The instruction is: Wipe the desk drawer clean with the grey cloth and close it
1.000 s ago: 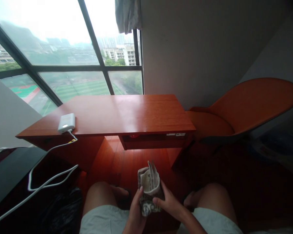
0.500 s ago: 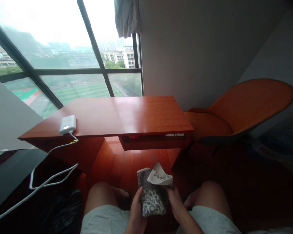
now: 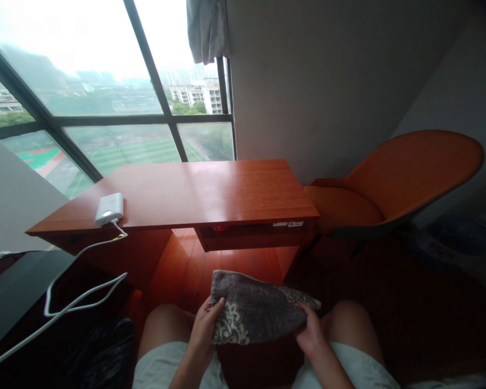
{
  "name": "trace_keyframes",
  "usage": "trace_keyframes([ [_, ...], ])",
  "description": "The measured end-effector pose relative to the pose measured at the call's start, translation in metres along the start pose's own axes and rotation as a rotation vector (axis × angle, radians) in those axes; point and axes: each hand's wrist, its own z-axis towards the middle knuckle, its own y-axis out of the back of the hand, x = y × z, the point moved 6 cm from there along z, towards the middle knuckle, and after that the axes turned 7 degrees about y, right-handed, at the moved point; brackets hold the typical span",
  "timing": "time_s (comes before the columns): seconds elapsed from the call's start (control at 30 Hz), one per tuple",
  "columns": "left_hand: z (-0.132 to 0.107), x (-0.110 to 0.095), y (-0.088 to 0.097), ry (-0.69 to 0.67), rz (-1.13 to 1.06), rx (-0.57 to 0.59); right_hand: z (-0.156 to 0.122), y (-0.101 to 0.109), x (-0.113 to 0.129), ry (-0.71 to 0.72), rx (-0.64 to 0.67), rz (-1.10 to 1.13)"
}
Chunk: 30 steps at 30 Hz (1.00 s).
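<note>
Between my knees I hold a grey towel (image 3: pixel 263 308) with a pale scroll pattern, stretched sideways above the floor. My left hand (image 3: pixel 206 324) grips its left end, thumb on top and fingers underneath. At the other side my right hand (image 3: pixel 309 330) is closed on the right part, where the cloth narrows to a point. The towel still looks layered at the left end; its underside is hidden.
Ahead stands a reddish wooden desk (image 3: pixel 210 189) with a white power bank (image 3: pixel 109 208) near its front left edge. A white cable (image 3: pixel 79 308) runs from it to the lower left. An orange chair (image 3: pixel 409 178) is at the right; a black plastic bag (image 3: pixel 101 346) lies lower left.
The folded towel has been opened out sideways. My hands have moved apart, the left one leftward and the right one rightward, and the turned-up pale corner no longer shows.
</note>
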Motion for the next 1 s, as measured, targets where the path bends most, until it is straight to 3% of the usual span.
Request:
trace_keyframes([
  [0.1,-0.003,-0.018,-0.001,-0.003,-0.004,0.088,-0.007,-0.012,0.022,0.084,0.112,-0.024],
  [0.2,-0.007,-0.028,0.003,0.011,-0.030,0.082,-0.014,-0.018,0.046,0.194,0.254,-0.030],
  [0.27,-0.011,-0.029,-0.002,0.030,-0.058,0.092,-0.016,-0.017,0.050,0.247,0.289,-0.009],
  [0.37,-0.019,-0.023,-0.024,0.050,-0.095,0.146,-0.016,-0.023,0.023,0.197,0.291,-0.006],
  [0.47,-0.025,-0.020,-0.057,0.038,-0.121,0.225,-0.019,-0.045,-0.015,0.065,0.323,0.071],
  [0.57,-0.030,-0.024,-0.081,0.017,-0.136,0.250,-0.025,-0.063,-0.029,0.012,0.430,0.207],
  [0.67,-0.035,-0.032,-0.091,-0.002,-0.152,0.235,-0.028,-0.062,-0.035,-0.105,0.523,0.212],
  [0.83,-0.041,-0.044,-0.095,-0.014,-0.193,0.227,-0.027,-0.046,-0.050,-0.190,0.523,0.153],
  [1.0,-0.046,-0.051,-0.100,-0.015,-0.176,0.244,-0.045,-0.067,-0.069,-0.284,0.666,0.067],
])
